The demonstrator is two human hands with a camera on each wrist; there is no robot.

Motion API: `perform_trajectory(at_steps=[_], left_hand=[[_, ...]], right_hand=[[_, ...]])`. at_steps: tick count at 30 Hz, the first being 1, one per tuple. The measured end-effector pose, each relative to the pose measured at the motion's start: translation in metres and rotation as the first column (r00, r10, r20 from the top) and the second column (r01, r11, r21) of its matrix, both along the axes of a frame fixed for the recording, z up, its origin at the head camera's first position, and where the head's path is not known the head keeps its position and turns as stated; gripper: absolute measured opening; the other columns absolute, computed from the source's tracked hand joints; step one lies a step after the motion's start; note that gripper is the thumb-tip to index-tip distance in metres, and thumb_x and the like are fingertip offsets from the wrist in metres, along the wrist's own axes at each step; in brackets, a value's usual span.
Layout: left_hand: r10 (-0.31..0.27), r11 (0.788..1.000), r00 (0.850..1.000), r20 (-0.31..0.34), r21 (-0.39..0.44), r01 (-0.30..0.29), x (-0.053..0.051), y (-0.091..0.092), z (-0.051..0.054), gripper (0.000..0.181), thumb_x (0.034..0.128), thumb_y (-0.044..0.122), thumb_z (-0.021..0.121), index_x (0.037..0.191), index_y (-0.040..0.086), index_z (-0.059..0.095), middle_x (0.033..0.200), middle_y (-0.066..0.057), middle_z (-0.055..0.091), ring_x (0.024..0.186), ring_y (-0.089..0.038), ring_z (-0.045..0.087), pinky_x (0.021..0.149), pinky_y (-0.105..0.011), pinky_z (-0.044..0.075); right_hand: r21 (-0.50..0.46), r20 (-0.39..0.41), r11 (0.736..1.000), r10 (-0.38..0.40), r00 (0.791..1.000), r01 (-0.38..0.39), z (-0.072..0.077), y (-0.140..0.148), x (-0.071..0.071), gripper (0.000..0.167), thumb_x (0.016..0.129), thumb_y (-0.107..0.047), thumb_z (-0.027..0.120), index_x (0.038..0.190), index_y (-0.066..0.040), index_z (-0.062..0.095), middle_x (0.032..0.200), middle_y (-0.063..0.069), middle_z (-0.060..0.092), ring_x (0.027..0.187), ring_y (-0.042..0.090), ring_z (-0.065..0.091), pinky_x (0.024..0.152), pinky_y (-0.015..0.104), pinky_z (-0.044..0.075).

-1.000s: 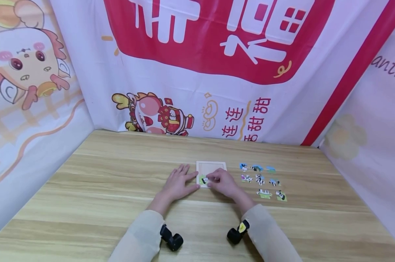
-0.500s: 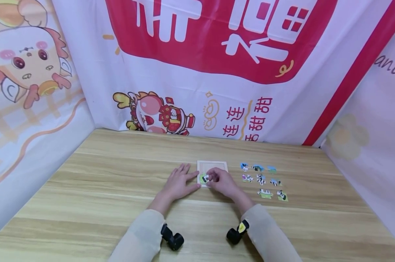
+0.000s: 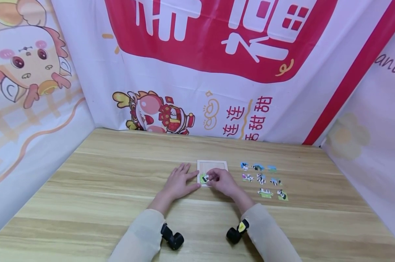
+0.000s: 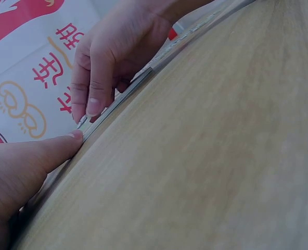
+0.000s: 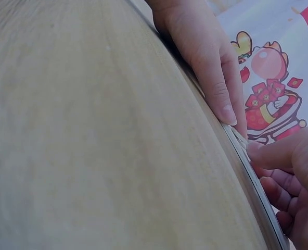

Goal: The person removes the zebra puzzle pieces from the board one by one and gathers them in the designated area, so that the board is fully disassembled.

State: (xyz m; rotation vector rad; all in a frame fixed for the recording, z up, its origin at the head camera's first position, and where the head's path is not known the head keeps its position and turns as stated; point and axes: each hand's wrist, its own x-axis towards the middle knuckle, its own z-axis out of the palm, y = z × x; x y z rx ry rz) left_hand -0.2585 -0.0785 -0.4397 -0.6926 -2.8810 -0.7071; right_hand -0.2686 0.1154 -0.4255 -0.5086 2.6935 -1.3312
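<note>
A square, pale wooden puzzle tray (image 3: 212,161) lies on the table. In its near left corner is a green puzzle piece (image 3: 203,178) with a black-and-white picture. My right hand (image 3: 224,182) pinches that piece at its right side, with thumb and forefinger. Flat beside the tray, my left hand (image 3: 179,183) has its fingers spread; thumb and forefinger touch the tray's left edge. The left wrist view shows the left thumb (image 4: 60,150) against the tray rim, close to the right hand (image 4: 120,52). The piece is mostly hidden by fingers in both wrist views.
Several loose puzzle pieces lie in rough rows right of the tray, among them a zebra-striped piece (image 3: 260,179) and a panda piece (image 3: 282,195). The wooden table (image 3: 102,182) meets a printed cloth backdrop (image 3: 184,80) at the back and sides.
The green piece has shifted slightly within the tray's near left corner, and more of it shows beside my right fingertips. My left hand stays in place; the loose pieces lie as before.
</note>
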Motion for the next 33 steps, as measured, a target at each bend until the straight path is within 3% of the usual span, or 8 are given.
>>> perform_trajectory(at_steps=[6,12,28,33], left_hand=[[0.001,1.0,1.0,0.005,-0.003,-0.001,0.0,0.0,0.0,0.054,0.0799,0.051,0.05,0.124,0.02,0.049,0.136,-0.018,0.025,0.126,-0.033,0.014,0.1,-0.048,0.01],[0.007,1.0,1.0,0.008,-0.016,-0.007,-0.001,0.0,0.0,0.056,0.0799,0.053,0.048,0.125,0.021,0.047,0.137,-0.016,0.024,0.126,-0.033,0.013,0.1,-0.047,0.009],[0.012,1.0,1.0,0.004,-0.009,-0.012,-0.001,0.0,-0.001,0.054,0.0799,0.052,0.049,0.124,0.02,0.049,0.137,-0.017,0.025,0.126,-0.033,0.014,0.1,-0.047,0.01],[0.007,1.0,1.0,0.0,-0.008,-0.007,-0.001,0.0,-0.001,0.053,0.0802,0.051,0.05,0.124,0.02,0.049,0.136,-0.017,0.026,0.126,-0.033,0.015,0.1,-0.047,0.011]], right_hand=[[0.011,-0.015,1.0,0.006,1.0,-0.005,-0.001,0.001,0.0,0.023,0.072,-0.006,0.067,0.094,-0.004,0.059,0.077,-0.001,0.056,0.071,0.015,0.051,0.066,0.027,0.044],[-0.055,-0.003,0.997,-0.045,0.999,0.045,0.001,0.007,0.0,0.023,0.071,-0.007,0.068,0.093,-0.008,0.061,0.077,0.0,0.057,0.071,0.016,0.051,0.063,0.027,0.045],[-0.092,0.045,0.989,-0.111,0.993,0.115,0.035,0.042,0.013,0.021,0.075,-0.018,0.068,0.095,-0.017,0.062,0.085,0.001,0.058,0.076,0.02,0.05,0.063,0.032,0.044],[-0.09,-0.004,0.99,-0.107,0.994,0.106,0.04,0.063,0.017,0.028,0.075,-0.022,0.068,0.1,-0.012,0.061,0.087,0.002,0.058,0.077,0.02,0.049,0.065,0.032,0.043]])
